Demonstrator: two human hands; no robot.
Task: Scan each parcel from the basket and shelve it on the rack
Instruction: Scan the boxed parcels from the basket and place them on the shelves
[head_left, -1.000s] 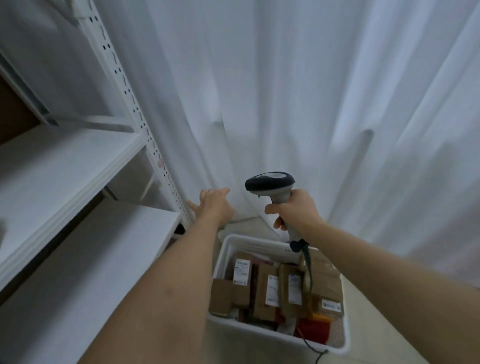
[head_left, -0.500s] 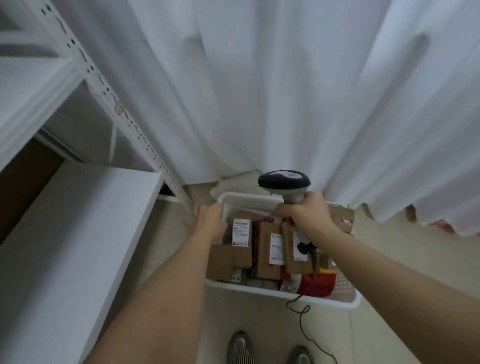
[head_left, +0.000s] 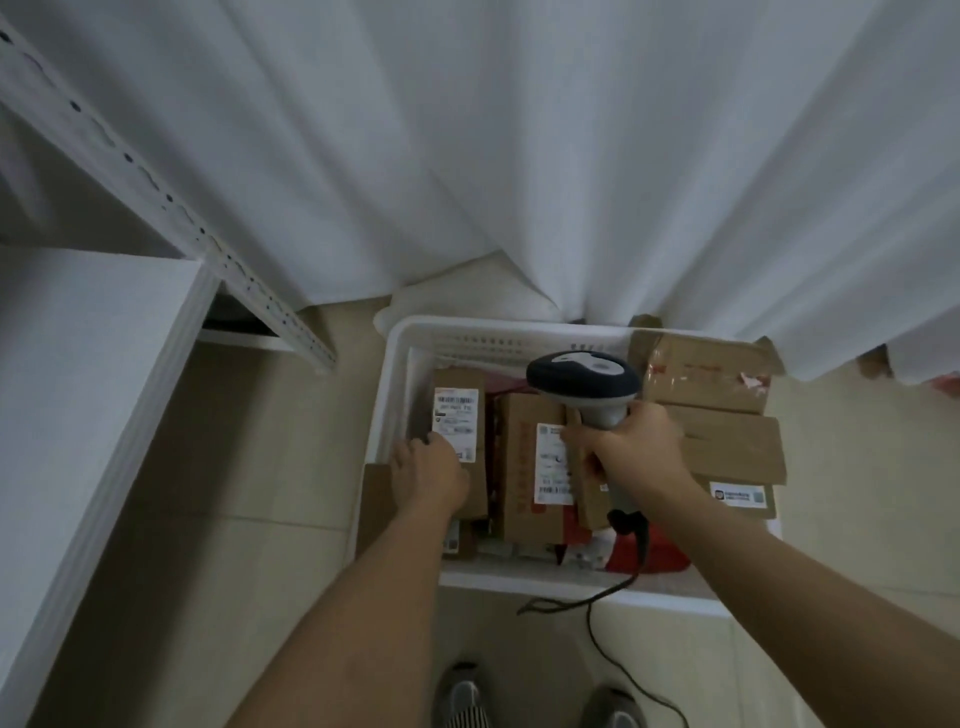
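Curtain: one white curtain (head_left: 519, 156) hangs in folds behind everything, its hem reaching the floor just past the basket.
Rack: one white rack (head_left: 93, 374) at the left; one shelf board and one perforated upright (head_left: 156, 192) are in view.
Floor: beige tiles (head_left: 234, 519).
Basket: one white plastic basket (head_left: 498, 338) stands on the floor, right of the rack.
Parcels: at least five brown cardboard parcels fill the basket; three show white labels. A tall labelled parcel (head_left: 460, 415) stands at the basket's left side, a second labelled parcel (head_left: 530, 467) just right of it, and larger flat boxes (head_left: 727, 415) lie stacked at the right.
Red item: one red thing (head_left: 654, 551) lies at the near right of the basket; what it is cannot be told.
Scanner: one grey and dark handheld scanner (head_left: 582, 384) hovers over the basket, its black cable (head_left: 597, 603) trailing over the near rim to the floor.
Shoes: two (head_left: 462, 696), at the bottom edge.
Left hand: the left hand (head_left: 428, 475) reaches down into the basket, fingers curled round the lower part of the tall labelled parcel.
Right hand: the right hand (head_left: 631, 447) is clamped round the scanner's handle, head pointing away.
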